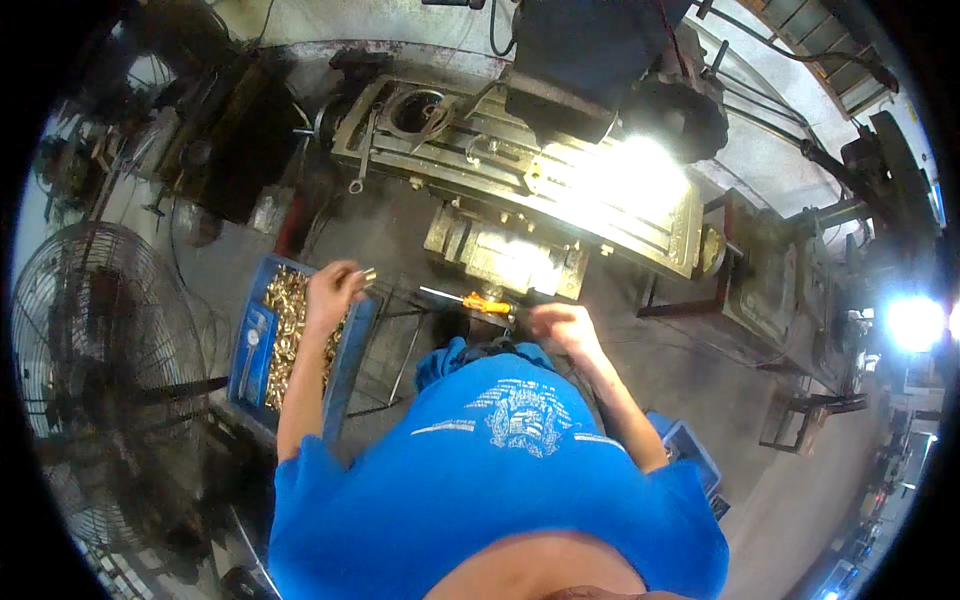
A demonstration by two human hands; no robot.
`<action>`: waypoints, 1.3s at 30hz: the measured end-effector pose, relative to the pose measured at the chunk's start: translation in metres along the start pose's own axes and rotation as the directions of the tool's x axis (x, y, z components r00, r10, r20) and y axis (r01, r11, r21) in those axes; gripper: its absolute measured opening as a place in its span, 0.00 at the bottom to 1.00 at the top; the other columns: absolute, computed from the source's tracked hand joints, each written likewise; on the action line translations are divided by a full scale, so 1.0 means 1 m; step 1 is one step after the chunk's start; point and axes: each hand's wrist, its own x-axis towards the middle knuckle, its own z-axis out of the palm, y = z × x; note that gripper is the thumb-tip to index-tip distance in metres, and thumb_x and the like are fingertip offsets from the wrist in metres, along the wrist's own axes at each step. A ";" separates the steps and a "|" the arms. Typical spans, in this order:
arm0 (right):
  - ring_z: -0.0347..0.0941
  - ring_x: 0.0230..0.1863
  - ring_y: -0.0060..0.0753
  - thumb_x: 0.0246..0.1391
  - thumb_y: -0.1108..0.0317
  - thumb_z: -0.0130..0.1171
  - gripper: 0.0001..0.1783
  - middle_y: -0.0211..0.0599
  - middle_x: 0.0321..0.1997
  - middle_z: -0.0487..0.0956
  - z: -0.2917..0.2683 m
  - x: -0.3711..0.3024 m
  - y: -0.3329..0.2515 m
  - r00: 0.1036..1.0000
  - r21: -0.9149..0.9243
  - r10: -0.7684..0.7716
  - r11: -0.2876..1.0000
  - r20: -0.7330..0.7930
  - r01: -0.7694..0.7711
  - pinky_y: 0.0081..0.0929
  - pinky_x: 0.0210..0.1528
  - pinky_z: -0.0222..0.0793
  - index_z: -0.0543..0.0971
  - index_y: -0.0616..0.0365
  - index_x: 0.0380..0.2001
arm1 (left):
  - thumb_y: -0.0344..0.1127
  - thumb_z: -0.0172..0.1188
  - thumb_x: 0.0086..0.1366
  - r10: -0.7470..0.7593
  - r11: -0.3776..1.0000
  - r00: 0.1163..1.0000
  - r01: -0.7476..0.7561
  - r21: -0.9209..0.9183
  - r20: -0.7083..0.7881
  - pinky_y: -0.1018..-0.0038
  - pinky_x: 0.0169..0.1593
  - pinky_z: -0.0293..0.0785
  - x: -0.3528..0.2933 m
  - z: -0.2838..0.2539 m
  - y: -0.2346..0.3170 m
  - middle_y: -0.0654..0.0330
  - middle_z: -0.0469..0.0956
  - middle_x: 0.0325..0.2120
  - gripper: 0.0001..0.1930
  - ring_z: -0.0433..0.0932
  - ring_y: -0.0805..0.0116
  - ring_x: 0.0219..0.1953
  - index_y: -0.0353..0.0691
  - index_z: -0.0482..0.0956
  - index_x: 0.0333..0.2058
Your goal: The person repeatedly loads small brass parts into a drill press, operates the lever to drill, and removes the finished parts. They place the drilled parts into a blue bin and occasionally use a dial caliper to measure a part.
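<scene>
My left hand [332, 297] is over the blue crate [358, 350] at left, its fingers pinched on a small brass fitting [369, 275]. Many similar brass fittings [285, 335] fill the crate below. A dial caliper [251, 350] lies on a blue tray along the crate's left side. My right hand [562, 326] is in front of the milling machine's knee, fingers curled beside a dark part. What it grips there is hidden. Just left of it a screwdriver [484, 303] with an orange-yellow handle points left.
Ahead stands the milling machine table [610, 215], brightly lit, with a wrench [363, 150] at its left end. The dark machine head [580, 70] hangs over it. A large fan [95, 370] stands at left. Another blue crate [690, 450] is by my right elbow; a metal cabinet [745, 285] stands right.
</scene>
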 end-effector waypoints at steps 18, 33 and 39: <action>0.76 0.37 0.36 0.40 0.80 0.46 0.21 0.44 0.38 0.77 0.027 0.009 -0.041 0.989 0.440 0.062 0.898 -0.136 0.004 0.28 0.34 0.77 0.76 0.64 0.41 | 0.23 0.57 0.55 0.287 0.958 0.747 -0.226 -0.177 0.599 0.81 0.30 0.71 0.021 0.176 0.093 0.59 0.77 0.24 0.07 0.75 0.77 0.27 0.31 0.75 0.34; 0.71 0.45 0.31 0.39 0.77 0.45 0.31 0.37 0.50 0.72 0.032 0.007 -0.021 0.946 0.409 -0.111 0.881 -0.306 0.236 0.27 0.42 0.71 0.68 0.60 0.53 | 0.32 0.59 0.52 0.657 0.678 0.624 -0.735 0.030 0.423 0.67 0.28 0.71 0.008 0.227 0.096 0.55 0.76 0.23 0.06 0.77 0.56 0.25 0.42 0.78 0.30; 0.71 0.48 0.41 0.43 0.76 0.48 0.36 0.47 0.59 0.63 0.025 -0.010 -0.036 0.896 0.334 -0.060 0.916 -0.440 0.224 0.30 0.41 0.74 0.59 0.55 0.60 | 0.29 0.57 0.53 0.548 0.796 0.772 -0.600 0.084 0.323 0.68 0.30 0.72 0.044 0.224 0.078 0.51 0.76 0.23 0.07 0.77 0.57 0.26 0.36 0.77 0.31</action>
